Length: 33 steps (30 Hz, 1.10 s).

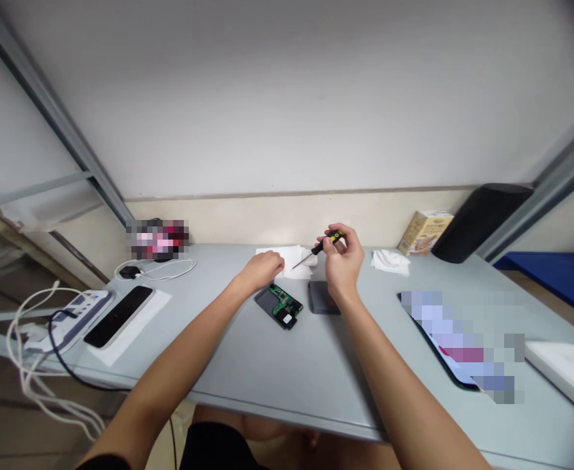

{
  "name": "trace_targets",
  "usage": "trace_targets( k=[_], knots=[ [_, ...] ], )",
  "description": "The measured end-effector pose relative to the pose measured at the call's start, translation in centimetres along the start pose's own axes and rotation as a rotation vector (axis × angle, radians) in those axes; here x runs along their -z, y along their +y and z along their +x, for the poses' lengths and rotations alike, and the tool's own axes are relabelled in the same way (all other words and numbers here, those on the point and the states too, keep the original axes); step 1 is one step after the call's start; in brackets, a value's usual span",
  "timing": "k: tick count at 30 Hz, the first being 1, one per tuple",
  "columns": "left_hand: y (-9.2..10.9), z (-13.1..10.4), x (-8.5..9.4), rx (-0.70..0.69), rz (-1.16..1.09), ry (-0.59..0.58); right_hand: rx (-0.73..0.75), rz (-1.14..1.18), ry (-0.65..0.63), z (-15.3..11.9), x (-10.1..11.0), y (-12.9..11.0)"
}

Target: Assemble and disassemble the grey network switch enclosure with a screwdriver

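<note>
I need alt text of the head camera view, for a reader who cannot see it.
A person's right hand holds a black-and-yellow screwdriver pointing toward white paper on a grey desk. The left hand is near the paper, beyond a green circuit board.

Head cam, fwd/down over desk

**Yellow, Green and Black Against Grey**

We see a black-handled screwdriver marked with yellow, a green circuit board with black patches, white paper, a grey-blue desk, a pale-yellow box, a black cylinder and a deep-blue surface.
</note>
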<state>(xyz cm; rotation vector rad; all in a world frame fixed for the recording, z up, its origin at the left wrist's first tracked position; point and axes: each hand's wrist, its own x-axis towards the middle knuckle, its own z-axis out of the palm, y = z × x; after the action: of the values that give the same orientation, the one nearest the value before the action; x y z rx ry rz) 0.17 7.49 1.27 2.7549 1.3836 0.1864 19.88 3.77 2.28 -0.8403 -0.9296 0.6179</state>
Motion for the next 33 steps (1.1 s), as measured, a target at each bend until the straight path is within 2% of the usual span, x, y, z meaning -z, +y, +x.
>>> trace_targets(
  k=[9, 24, 33],
  knots=[
    [-0.5, 0.8, -0.2, 0.004, -0.020, 0.005, -0.015, -0.013, 0.005, 0.2, 0.1, 0.0],
    [-0.9, 0.3, -0.4, 0.002, -0.050, 0.007, -0.018, -0.009, 0.004, 0.0, 0.1, 0.1],
    [0.4, 1.8, -0.4, -0.065, -0.081, -0.014, -0.016, -0.009, 0.010, 0.3, 0.3, 0.2]
  ],
)
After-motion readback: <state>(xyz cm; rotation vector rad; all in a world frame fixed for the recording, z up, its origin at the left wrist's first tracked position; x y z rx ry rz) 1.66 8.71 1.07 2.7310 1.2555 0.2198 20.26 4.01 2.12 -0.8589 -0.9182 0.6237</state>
